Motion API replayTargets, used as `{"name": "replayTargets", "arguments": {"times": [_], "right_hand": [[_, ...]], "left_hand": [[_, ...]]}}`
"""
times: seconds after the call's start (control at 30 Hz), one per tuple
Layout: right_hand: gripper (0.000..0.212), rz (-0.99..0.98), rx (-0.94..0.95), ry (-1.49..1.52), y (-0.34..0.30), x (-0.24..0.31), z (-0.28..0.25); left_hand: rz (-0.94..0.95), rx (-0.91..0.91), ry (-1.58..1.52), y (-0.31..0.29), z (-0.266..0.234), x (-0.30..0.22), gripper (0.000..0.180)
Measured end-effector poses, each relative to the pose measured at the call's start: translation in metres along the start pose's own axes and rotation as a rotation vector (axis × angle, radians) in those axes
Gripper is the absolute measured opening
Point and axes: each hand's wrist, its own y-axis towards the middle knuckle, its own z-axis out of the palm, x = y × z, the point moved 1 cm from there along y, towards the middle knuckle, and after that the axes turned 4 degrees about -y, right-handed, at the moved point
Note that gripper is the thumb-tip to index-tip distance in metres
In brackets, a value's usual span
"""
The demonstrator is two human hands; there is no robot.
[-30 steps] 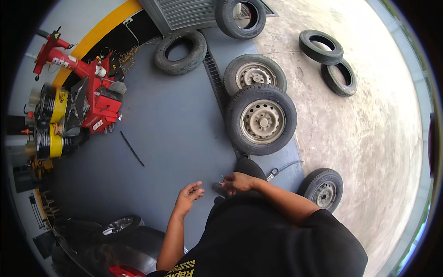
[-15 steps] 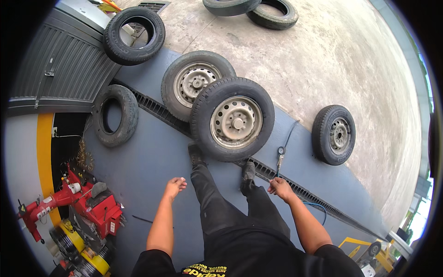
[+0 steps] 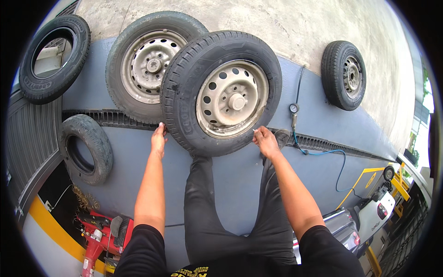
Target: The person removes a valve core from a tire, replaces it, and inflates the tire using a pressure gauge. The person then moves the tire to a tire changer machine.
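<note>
Front wheel (image 3: 226,94) sits between the fingers: left hand (image 3: 158,142) by its left edge, right hand (image 3: 266,142) by its lower right edge, contact unclear on both. Rear wheel (image 3: 147,67) is beyond the left fingers, partly behind the front one. Loose tire (image 3: 102,147) lies left of the left fingers, upper tire (image 3: 39,87) farther left and beyond. Right of the right fingers: gauge (image 3: 294,109), then side wheel (image 3: 341,76) farther out. Floor drain (image 3: 323,143) runs behind the front wheel; hose (image 3: 344,161) crosses it right of the right fingers.
</note>
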Motion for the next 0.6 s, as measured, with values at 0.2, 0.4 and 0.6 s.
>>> {"name": "replayTargets", "arguments": {"times": [0.2,0.4,0.6], "right_hand": [[0.038,-0.267,-0.01,0.071,0.092,0.032,0.021],[0.031,-0.332,-0.139,0.324,0.06,-0.026,0.022],[0.031,-0.399,-0.384,0.48,0.039,-0.053,-0.056]], "left_hand": [[-0.033,0.103,-0.571,0.047,0.037,0.007,0.062],[0.187,-0.012,-0.433,-0.049,0.062,-0.016,0.059],[0.41,-0.156,-0.284,-0.177,0.171,-0.113,0.081]]}}
